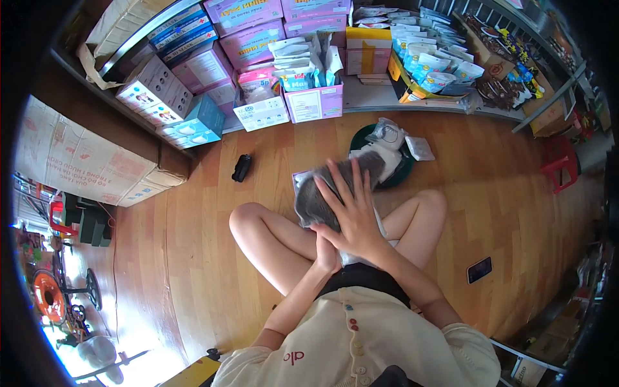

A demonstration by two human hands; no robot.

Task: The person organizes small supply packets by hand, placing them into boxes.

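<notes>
A grey, soft-looking pack in clear plastic (314, 201) is above my crossed legs; its exact contents I cannot make out. My right hand (353, 216) lies flat on top of it with fingers spread. At the pack's near edge, my left hand (327, 253) grips it from below, its fingers mostly hidden. Partly covered by the pack is a small box (298, 179) with a pale purple edge. Just beyond, a dark green basin (405, 169) holds white, plastic-wrapped packs (389, 134).
A black object (242, 168) lies on the wooden floor to the left, a phone (479, 270) to the right. Ahead, a shelf carries pink boxes (253, 44) and blue-white packets (431, 61). A large carton (84, 151) stands left; a red stool (560, 164) is at right.
</notes>
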